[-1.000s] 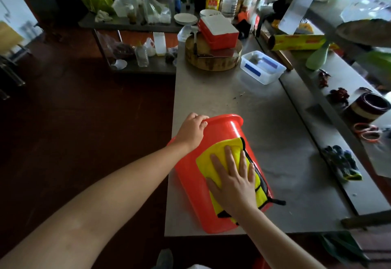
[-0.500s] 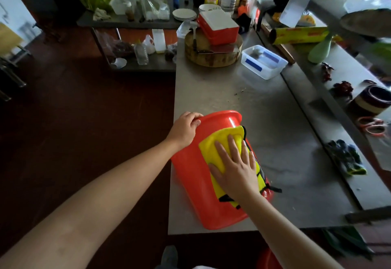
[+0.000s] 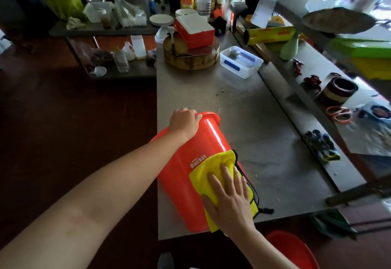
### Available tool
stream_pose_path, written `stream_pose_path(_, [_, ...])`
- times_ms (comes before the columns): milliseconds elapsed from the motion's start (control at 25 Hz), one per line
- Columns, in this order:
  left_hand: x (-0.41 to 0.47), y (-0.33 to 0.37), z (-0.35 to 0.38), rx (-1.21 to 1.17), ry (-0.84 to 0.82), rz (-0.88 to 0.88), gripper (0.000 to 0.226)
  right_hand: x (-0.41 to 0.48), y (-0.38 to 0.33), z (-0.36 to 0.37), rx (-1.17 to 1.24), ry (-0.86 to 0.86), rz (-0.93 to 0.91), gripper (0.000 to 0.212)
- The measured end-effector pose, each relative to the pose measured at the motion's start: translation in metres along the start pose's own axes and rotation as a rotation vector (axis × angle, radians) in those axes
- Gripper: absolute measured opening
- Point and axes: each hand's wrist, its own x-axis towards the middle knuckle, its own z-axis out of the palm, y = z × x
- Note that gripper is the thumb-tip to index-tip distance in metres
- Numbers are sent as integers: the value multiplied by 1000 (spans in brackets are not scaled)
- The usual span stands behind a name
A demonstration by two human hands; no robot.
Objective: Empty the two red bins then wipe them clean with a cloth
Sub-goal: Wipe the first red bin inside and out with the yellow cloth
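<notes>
Bin (image 3: 186,163) on its side at the near left corner of the table (image 3: 264,120), red, long axis running away from the person. White "Bucket" lettering faces up. Its left flank juts just past the table's left edge.

Left hand (image 3: 184,122) at the bin's far end: fingers curled over the rim there, gripping it, arm stretched across from the lower left.

Right hand (image 3: 228,196) lies flat on the cloth (image 3: 213,165), fingers straight and spread, palm down, pressing rather than grasping. Cloth is yellow and draped over the bin's upper right side, toward the near end. It bunches ahead of the fingertips and hangs down on the right.

Handle (image 3: 265,210), thin and black, shows at the bin's right side, partly under the cloth, its end touching the table.

Other bin (image 3: 292,249) sits low at the frame's bottom right, below table level (only a curved red part shows; what it rests on, cannot tell).

Far end of table: round wood block (image 3: 191,59) with a red box (image 3: 194,29) on top and a clear tub (image 3: 241,61) just beside it on the right. Gloves (image 3: 321,146) lie on the right-hand ledge, well apart from the bin. Plates (image 3: 161,19) are stacked on the back bench among bottles.
</notes>
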Motion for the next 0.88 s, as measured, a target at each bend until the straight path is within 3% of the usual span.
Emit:
stream_pose_path(240, [7, -6, -5, -235, -24, 12, 24, 48, -14, -8, 24, -39, 49, 71])
stream_pose_path(520, [12, -39, -11, -289, -59, -4, 28, 162, -38, -15, 125, -197, 163, 75])
stream_pose_path(880, [-17, -90, -17, -339, -55, 58, 20, 48, -33, 6, -6, -73, 18, 75])
